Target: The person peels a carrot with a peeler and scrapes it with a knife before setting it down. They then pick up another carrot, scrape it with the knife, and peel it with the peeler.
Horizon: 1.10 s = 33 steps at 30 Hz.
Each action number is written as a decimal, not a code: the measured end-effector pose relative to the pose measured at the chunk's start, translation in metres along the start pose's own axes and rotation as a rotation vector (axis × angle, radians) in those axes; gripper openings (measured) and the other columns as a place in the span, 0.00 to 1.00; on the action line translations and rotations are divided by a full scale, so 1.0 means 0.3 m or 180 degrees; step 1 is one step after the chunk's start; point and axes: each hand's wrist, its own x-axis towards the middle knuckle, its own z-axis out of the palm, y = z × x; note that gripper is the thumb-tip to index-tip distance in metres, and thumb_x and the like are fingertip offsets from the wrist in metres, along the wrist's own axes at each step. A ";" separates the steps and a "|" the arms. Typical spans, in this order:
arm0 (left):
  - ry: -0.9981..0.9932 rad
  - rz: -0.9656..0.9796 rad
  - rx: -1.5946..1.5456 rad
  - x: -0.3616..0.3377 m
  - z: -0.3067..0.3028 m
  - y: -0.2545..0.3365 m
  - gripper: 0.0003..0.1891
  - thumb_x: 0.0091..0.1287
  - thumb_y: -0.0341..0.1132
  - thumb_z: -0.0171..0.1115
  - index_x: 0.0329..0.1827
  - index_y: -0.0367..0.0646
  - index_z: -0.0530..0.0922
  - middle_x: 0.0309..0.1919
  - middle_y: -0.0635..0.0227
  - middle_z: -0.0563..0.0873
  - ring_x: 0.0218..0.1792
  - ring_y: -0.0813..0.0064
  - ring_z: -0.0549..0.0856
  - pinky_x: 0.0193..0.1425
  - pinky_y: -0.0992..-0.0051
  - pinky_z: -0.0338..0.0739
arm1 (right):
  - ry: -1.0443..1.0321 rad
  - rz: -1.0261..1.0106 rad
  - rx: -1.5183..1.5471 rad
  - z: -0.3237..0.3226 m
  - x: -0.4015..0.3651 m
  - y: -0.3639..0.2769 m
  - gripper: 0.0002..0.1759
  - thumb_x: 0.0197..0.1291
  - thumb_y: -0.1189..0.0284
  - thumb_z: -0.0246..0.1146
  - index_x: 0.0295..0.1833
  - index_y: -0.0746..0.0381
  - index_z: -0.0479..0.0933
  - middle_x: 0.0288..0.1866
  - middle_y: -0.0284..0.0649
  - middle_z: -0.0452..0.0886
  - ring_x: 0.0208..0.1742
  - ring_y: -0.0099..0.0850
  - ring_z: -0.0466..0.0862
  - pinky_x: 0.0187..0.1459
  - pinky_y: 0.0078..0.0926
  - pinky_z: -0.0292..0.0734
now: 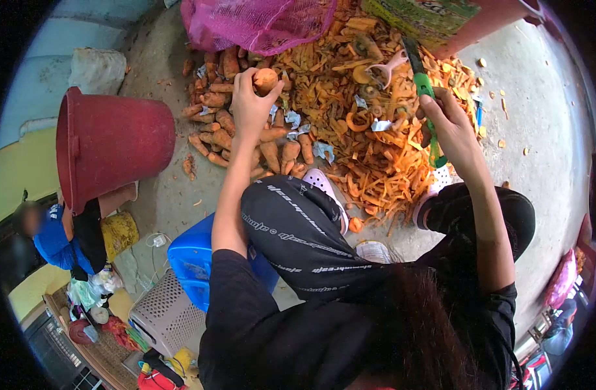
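My left hand (251, 104) is closed around a carrot (265, 80), whose rounded end shows between thumb and fingers. Whole carrots (270, 155) lie on the floor under and around that hand. On the right, my right hand (446, 120) grips the green handle of a knife (421, 81), its dark blade pointing up and away from me. Beneath the knife spreads a heap of orange peelings (382, 156). A pink peeler (389, 68) rests on the heap, left of the blade.
A red bucket (119, 140) stands at the left, near a seated person in blue (57, 240). Pink mesh sack (265, 26) and reddish container (486, 26) are at the far side. A blue container (193, 260) and grey basket (168, 312) stand beside my left leg.
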 end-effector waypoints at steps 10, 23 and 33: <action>-0.1089 -0.1840 -0.0176 -0.086 -0.082 -0.133 0.39 0.54 0.67 0.63 0.51 0.35 0.78 0.35 0.58 0.85 0.38 0.62 0.84 0.43 0.65 0.78 | -0.0077 0.0013 -0.0439 -0.086 -0.060 0.026 0.26 0.65 0.58 0.59 0.57 0.68 0.68 0.35 0.35 0.74 0.29 0.20 0.74 0.32 0.20 0.70; -0.0591 -0.3487 -0.0743 -0.282 0.130 -0.580 0.15 0.70 0.37 0.51 0.53 0.35 0.72 0.49 0.48 0.77 0.43 0.60 0.84 0.32 0.68 0.79 | -0.0422 0.0169 -0.0826 0.030 0.022 0.038 0.24 0.64 0.58 0.58 0.54 0.68 0.70 0.29 0.34 0.74 0.27 0.20 0.74 0.30 0.20 0.71; -0.2485 -0.2628 0.0475 -0.571 0.316 -0.688 0.28 0.58 0.45 0.61 0.51 0.27 0.75 0.54 0.37 0.76 0.53 0.46 0.78 0.55 0.61 0.74 | -0.0553 0.0484 -0.0978 0.070 0.074 0.031 0.26 0.65 0.57 0.59 0.58 0.68 0.69 0.33 0.34 0.76 0.29 0.19 0.72 0.32 0.19 0.69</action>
